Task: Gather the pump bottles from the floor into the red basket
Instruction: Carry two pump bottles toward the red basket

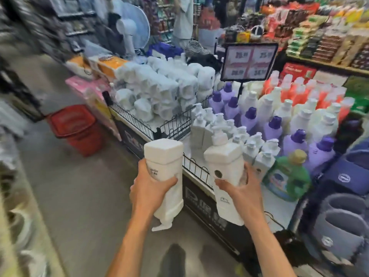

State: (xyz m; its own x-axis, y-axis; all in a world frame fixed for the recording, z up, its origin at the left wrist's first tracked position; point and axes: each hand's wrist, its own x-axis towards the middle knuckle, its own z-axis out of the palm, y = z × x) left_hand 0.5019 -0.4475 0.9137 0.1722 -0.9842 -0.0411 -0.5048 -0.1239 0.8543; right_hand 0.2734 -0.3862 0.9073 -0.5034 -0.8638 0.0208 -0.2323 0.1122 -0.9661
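Halfway-ish: our left hand (151, 182) has its fingers wrapped round an upside-down pump bottle (163, 154), and our right hand (237, 188) grips a second bottle (225, 156). The red basket (75, 126) sits on the floor well off left, and neither's dropped in yet.

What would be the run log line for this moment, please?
left hand: grips inverted pump bottle | right hand: grips upright pump bottle | red basket: on floor, apart

Observed: left hand (148, 187) and right hand (242, 189) bare; both forearms (130, 238) bare down to the frame edge (dark blurred shapes (173, 258) below them, unidentifiable).
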